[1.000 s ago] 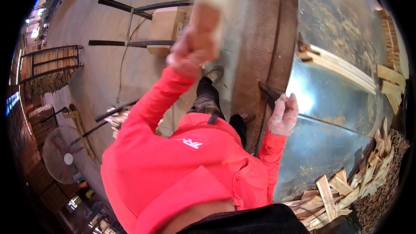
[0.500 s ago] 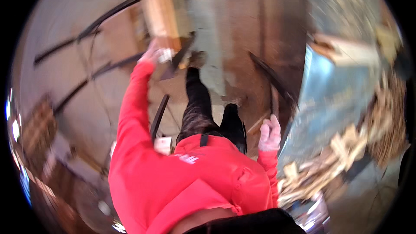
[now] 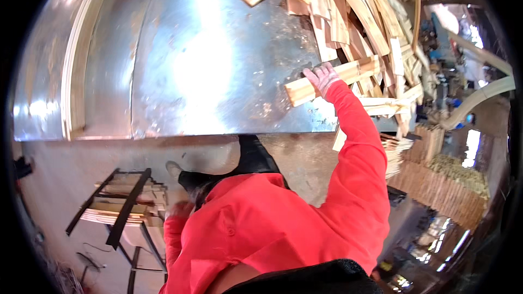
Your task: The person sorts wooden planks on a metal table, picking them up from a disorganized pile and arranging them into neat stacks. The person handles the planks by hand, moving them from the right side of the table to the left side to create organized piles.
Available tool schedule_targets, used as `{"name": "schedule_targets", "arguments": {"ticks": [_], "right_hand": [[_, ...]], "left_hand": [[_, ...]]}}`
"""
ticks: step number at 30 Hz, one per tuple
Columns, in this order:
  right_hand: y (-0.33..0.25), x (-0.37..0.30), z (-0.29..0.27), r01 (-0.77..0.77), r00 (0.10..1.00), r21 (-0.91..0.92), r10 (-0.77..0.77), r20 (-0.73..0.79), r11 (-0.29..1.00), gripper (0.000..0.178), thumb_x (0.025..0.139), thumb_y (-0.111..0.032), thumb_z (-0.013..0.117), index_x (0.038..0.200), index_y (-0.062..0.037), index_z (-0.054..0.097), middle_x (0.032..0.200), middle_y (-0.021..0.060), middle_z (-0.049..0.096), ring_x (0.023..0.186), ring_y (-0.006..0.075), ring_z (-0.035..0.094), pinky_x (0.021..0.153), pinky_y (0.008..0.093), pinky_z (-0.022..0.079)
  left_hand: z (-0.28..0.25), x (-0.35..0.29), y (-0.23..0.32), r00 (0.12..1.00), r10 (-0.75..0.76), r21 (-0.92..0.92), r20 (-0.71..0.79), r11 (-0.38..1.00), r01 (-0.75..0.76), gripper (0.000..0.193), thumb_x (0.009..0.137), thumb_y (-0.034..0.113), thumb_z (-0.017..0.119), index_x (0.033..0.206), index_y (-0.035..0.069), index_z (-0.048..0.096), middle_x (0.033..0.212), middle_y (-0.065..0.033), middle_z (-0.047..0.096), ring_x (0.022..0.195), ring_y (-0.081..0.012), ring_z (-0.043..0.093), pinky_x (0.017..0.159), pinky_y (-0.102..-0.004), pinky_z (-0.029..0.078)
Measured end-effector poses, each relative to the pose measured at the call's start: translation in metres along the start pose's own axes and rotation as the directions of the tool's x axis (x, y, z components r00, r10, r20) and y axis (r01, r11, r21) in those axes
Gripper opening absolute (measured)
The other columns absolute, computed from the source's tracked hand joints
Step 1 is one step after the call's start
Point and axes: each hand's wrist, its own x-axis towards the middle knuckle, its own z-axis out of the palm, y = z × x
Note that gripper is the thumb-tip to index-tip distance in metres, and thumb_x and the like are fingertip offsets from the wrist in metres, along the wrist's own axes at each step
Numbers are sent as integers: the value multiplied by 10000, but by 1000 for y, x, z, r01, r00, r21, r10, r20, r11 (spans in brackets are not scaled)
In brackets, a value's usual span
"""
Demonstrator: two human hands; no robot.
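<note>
Two hands show, well apart from each other. The right hand [image 3: 323, 78] lies across a pale wooden plank [image 3: 357, 69] near its left end, fingers over its upper face; the thumb is hidden, so I cannot tell whether the grip is closed. That plank lies at the right end of the shiny metal tabletop [image 3: 261, 84], slanting up to the right, its far end over a loose pile of wood strips [image 3: 336, 19]. The left hand [image 3: 183, 208] hangs low beside the body, blurred, and I cannot tell whether its fingers are curled. Near it on the floor [image 3: 305, 158] stands a dark metal frame [image 3: 129, 207] with boards [image 3: 111, 213] stacked in it. Long, narrow strips [image 3: 80, 68] lie together toward the tabletop's left end.
</note>
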Motion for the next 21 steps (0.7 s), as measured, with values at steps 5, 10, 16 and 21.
{"name": "schedule_targets", "arguments": {"ticks": [5, 10, 16, 21], "right_hand": [[-19, 4, -164, 301, 901, 516, -62, -430, 802, 992, 619, -344, 751, 1460, -56, 311, 1143, 252, 569, 1072, 414, 572, 1005, 471, 421], [19, 8, -316, 704, 709, 708, 5, -705, -65, 811, 736, -467, 699, 1331, 20, 444, 1060, 222, 606, 1004, 364, 614, 894, 430, 505], [298, 143, -196, -457, 400, 578, 736, -546, 677, 924, 740, -649, 667, 1388, -27, 448, 1347, 223, 529, 1249, 330, 514, 1054, 397, 391], [429, 228, -147, -343, 645, 890, 764, -9, 300, 947, 816, -743, 468, 1470, -70, 342, 1486, 219, 378, 1390, 350, 344, 1133, 476, 244]], "left_hand": [[-92, 67, 368, 909, 315, -437, -272, 802, -408, 506, 855, 163, 635, 1329, 32, 519, 1320, -190, 567, 1216, -248, 556, 1009, -322, 422], [-92, 199, 489, 656, 590, -681, -470, 230, -695, 698, 725, 335, 775, 1295, 14, 531, 1174, -161, 628, 1092, -278, 603, 925, -405, 488], [-255, 156, 641, 838, 151, -287, -524, 895, -341, 613, 790, 501, 718, 1187, 42, 630, 917, -99, 708, 835, -209, 672, 793, -357, 531], [-388, 326, 646, 767, 467, -208, -440, 778, -593, 652, 768, 517, 742, 1188, 34, 619, 937, -147, 699, 810, -236, 667, 770, -387, 526]]}}
